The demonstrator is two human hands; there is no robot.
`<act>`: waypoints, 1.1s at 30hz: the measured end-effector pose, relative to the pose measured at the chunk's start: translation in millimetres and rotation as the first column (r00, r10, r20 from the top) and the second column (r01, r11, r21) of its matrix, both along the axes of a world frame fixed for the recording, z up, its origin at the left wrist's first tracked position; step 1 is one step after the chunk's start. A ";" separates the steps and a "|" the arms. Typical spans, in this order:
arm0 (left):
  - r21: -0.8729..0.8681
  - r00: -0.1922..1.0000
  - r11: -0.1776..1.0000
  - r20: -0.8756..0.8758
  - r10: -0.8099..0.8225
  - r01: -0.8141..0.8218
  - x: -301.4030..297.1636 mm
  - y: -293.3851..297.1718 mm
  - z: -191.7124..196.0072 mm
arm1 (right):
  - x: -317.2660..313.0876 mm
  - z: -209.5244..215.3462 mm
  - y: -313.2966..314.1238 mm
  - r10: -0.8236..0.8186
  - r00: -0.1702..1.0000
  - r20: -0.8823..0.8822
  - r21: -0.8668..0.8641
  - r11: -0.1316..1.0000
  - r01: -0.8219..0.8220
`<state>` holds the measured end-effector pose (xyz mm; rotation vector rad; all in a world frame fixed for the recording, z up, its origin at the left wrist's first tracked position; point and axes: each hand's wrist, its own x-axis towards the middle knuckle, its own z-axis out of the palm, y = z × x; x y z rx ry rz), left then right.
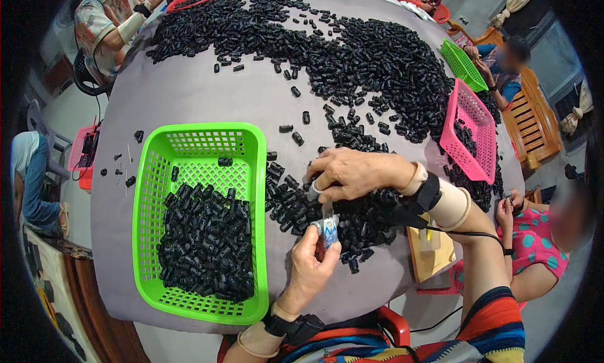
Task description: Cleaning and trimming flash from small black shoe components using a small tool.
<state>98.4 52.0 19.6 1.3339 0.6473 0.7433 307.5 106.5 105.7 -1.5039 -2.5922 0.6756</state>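
Note:
My left hand [313, 262] pinches a small white package with blue print [329, 229] between thumb and fingers. Just above it, my right hand [358, 174] is closed, its fingers pressed on something small and pale grey [314, 191]. A clear, narrow piece shows between the two hands; I cannot tell which part it belongs to. Under and around both hands lies a pile of small black cylindrical plastic parts [286, 199]. To the left stands a bright green perforated basket [259, 174], partly filled with the same black parts.
A large heap of black parts [377, 54] spreads across the grey tabletop [207, 92]. At the right are a pink basket [481, 127], a smaller green basket [462, 64] and a wooden board [428, 256]. Other people sit around the table; small bits [118, 171] lie left of the basket.

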 end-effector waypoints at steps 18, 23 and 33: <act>-0.046 0.998 0.997 -0.040 -0.057 0.055 -4.2 3.9 16.9 | 98.7 -61.2 138.4 -0.559 0.829 0.037 0.457 0.747 0.483; 0.005 0.976 0.991 -0.173 -0.133 0.136 -9.2 7.7 20.0 | 113.8 -65.4 92.7 -0.659 0.752 0.004 0.367 0.701 0.612; -0.032 0.999 0.999 -0.038 -0.033 0.032 -2.9 1.9 8.9 | 51.5 12.0 4.4 -0.299 0.954 -0.034 -0.451 0.856 0.253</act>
